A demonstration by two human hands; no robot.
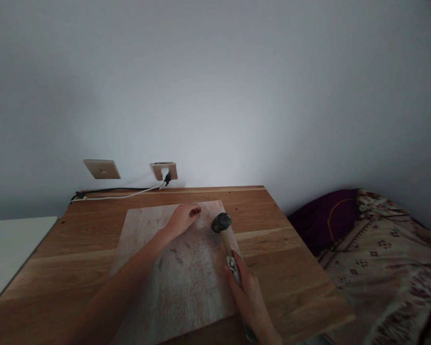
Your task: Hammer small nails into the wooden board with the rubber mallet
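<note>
My right hand (249, 290) is wrapped round the worn grip of a mallet (227, 244). The mallet has a dark, blunt head (221, 222) and a wooden shaft, and its head is over the right edge of a pale, scuffed board (197, 287). Near the board's far edge, to the left of the mallet head, my left hand (183, 218) is closed with its fingertips pinched together. Something dark reddish shows at those fingertips, too small to name. Several short grey slivers (178, 260) lie on the board nearer to me, and small dark dots mark its far left part.
Under the board is a brown wooden tabletop (294, 268) against a pale wall (215, 96). A plugged socket (165, 171) and a wall plate (102, 169) sit above it, with a white cable (129, 195) along the back. Patterned bedding (373, 258) lies right, a white surface (17, 239) left.
</note>
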